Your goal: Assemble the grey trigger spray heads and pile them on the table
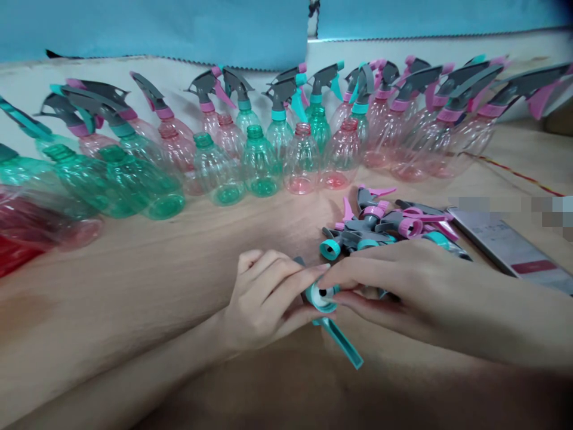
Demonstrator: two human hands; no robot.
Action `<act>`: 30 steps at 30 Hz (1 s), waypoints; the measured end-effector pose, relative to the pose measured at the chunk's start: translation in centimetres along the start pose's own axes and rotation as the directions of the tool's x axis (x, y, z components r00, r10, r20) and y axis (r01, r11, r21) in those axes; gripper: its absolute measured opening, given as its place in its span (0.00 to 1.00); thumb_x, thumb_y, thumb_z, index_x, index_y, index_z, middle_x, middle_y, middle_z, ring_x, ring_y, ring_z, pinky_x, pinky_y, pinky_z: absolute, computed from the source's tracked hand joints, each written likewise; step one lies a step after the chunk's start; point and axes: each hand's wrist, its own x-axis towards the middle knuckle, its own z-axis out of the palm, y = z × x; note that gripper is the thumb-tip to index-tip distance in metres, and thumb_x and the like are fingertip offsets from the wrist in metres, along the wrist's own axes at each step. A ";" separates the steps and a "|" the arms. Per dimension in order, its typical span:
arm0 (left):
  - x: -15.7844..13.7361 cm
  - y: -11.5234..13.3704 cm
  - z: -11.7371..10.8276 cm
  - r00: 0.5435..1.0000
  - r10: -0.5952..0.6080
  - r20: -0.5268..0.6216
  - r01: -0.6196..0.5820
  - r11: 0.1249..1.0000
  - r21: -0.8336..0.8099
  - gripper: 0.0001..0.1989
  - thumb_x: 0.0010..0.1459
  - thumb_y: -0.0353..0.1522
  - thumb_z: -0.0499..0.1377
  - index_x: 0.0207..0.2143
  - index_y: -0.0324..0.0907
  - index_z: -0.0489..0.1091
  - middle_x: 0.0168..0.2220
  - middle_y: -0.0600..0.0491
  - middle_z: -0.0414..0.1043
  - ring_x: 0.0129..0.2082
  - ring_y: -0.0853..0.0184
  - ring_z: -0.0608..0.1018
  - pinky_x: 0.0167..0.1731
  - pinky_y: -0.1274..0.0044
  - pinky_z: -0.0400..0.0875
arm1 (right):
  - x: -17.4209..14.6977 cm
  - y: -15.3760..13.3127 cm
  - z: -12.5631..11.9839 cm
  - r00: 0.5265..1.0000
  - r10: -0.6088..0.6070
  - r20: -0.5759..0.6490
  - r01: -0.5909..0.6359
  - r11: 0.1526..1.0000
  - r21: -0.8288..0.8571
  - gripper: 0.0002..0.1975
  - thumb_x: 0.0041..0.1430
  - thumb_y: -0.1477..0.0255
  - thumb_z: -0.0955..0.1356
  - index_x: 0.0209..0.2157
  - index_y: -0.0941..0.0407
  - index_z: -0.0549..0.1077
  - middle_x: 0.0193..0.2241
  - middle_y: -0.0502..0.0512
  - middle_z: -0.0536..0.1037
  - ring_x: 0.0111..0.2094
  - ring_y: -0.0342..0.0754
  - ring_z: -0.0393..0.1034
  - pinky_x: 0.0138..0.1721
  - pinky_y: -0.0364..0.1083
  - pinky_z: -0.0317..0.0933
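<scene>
My left hand (268,298) is closed around a grey and teal trigger spray head (342,343), its teal collar facing me and its trigger pointing down to the right. A white insert with a dark hole shows inside the collar. My right hand (394,292) reaches in from the right, thumb and finger pinched at the collar's rim. Whether a small part sits between those fingertips is hidden. Just beyond my right hand lies a pile of loose spray heads (371,224), grey with pink or teal collars.
Along the wall stand several clear pink and green bottles (262,164), some open-necked, others with spray heads (282,92) on. A phone (514,248) lies at the right beside a twisted red-yellow cord (519,173). Something red (18,251) is at the left edge of the wooden table (179,269).
</scene>
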 end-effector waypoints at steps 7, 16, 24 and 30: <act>-0.1 0.0 -0.1 1.000 0.004 0.008 -0.004 1.000 0.008 0.15 0.61 0.40 0.57 0.43 0.37 0.70 0.28 0.52 0.72 0.30 0.66 0.73 0.32 0.71 0.58 | -0.1 -0.6 0.7 1.000 -0.027 0.003 0.027 0.999 -0.028 0.11 0.65 0.69 0.61 0.44 0.54 0.72 0.33 0.52 0.78 0.30 0.45 0.72 0.29 0.43 0.63; -0.1 0.0 -0.1 1.000 -0.002 0.024 0.002 1.000 0.003 0.15 0.62 0.38 0.57 0.45 0.36 0.70 0.29 0.52 0.72 0.30 0.66 0.72 0.33 0.71 0.57 | 0.1 -1.8 1.4 0.988 0.027 -0.150 -0.039 0.996 -0.079 0.06 0.61 0.72 0.64 0.32 0.57 0.72 0.23 0.49 0.75 0.22 0.44 0.69 0.22 0.43 0.57; -0.2 0.5 -0.4 1.000 -0.024 -0.005 0.024 0.999 0.023 0.16 0.60 0.39 0.60 0.45 0.37 0.71 0.28 0.53 0.71 0.29 0.67 0.71 0.34 0.71 0.58 | -0.5 -2.7 2.2 0.969 0.148 -0.195 -0.168 0.982 -0.086 0.07 0.59 0.75 0.62 0.28 0.55 0.69 0.18 0.46 0.71 0.16 0.42 0.64 0.16 0.42 0.51; -0.1 0.6 -0.4 1.000 -0.024 -0.013 0.025 0.999 0.034 0.14 0.60 0.38 0.59 0.42 0.37 0.71 0.26 0.53 0.71 0.29 0.67 0.71 0.32 0.71 0.57 | -0.4 -2.7 2.6 0.961 0.157 -0.229 -0.182 0.979 -0.090 0.09 0.59 0.74 0.61 0.30 0.55 0.72 0.13 0.43 0.64 0.10 0.41 0.56 0.13 0.42 0.45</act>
